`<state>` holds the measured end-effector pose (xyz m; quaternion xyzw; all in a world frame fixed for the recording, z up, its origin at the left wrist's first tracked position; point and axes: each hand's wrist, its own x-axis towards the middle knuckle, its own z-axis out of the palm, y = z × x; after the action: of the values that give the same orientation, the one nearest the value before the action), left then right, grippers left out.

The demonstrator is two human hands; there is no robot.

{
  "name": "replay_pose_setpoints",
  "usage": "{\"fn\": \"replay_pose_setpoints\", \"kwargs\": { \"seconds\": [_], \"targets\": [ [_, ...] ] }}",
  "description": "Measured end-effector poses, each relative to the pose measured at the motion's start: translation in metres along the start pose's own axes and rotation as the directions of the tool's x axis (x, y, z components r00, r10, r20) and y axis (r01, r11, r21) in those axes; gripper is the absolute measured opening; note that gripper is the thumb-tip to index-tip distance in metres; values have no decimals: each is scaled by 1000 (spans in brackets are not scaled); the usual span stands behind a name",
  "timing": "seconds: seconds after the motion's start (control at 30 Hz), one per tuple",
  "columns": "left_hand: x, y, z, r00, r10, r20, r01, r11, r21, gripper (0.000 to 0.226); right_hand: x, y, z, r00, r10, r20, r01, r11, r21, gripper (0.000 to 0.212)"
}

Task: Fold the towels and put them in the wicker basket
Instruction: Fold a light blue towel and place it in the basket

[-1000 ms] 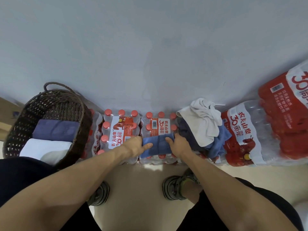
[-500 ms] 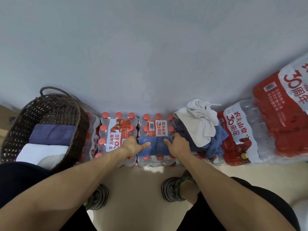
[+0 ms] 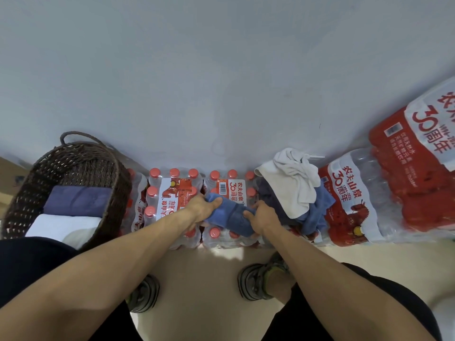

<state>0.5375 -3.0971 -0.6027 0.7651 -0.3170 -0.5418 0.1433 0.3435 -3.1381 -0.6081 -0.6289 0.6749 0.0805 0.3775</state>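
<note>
Presently, left hand [image 3: 202, 209] and right hand [image 3: 262, 216] gripping opposite ends of folded blue towel [image 3: 232, 216], atop bottle packs [image 3: 222, 193], wicker basket [image 3: 73, 168] left of them, holding two folded towels.

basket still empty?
No. The wicker basket already holds a folded dark blue towel and a folded white towel side by side.

Light was soft and even, with little glare. Wide-angle bending curved the edges. The near arms looked slightly blurred.
</note>
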Motion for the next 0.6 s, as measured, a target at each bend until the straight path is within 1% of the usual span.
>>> {"fn": "replay_pose_setpoints", "kwargs": {
  "seconds": [0.07,0.13,0.2,0.27,0.3,0.33,0.37,0.4,0.47,0.5,0.53,0.6],
  "targets": [
    [-1,-1,0,999,0,-40,-2,998,-56,50,0,2,0,1000,0,12,0,1000,-7,35],
    [-2,1,1,993,33,-111,-47,992,-119,40,0,2,-2,1000,5,27,-5,1000,-8,32],
    [-3,5,3,985,88,-150,-109,984,-139,43,-1,0,-6,998,19,63,-17,999,-31,30],
    [-8,12,1,983,146,-112,-153,987,-56,46,-3,-9,-12,994,19,110,-7,994,-105,32],
    [-13,16,-1,981,181,-68,-180,983,21,43,-3,-16,-16,991,1,130,18,990,-139,40],
    [-18,21,-4,972,232,-27,-228,969,97,41,-2,-23,-22,987,-37,154,61,986,-155,52],
    [-24,26,-8,950,313,7,-310,937,161,38,-4,-31,-29,977,-95,193,125,981,-150,66],
    [-30,31,-12,907,420,30,-416,884,211,35,-6,-40,-38,952,-176,249,211,970,-119,78],
    [-47,42,-24,786,615,71,-606,741,289,25,-16,-55,-54,867,-366,339,389,921,-1,95],
    [-56,48,-31,732,673,102,-666,677,314,26,-22,-62,-60,829,-440,344,448,892,61,95],
    [-65,54,-38,698,704,134,-701,632,331,29,-29,-69,-64,805,-499,322,492,864,110,90],
    [-81,63,-55,675,720,158,-719,596,357,33,-43,-82,-67,784,-573,240,542,819,186,75]
  ]
}}
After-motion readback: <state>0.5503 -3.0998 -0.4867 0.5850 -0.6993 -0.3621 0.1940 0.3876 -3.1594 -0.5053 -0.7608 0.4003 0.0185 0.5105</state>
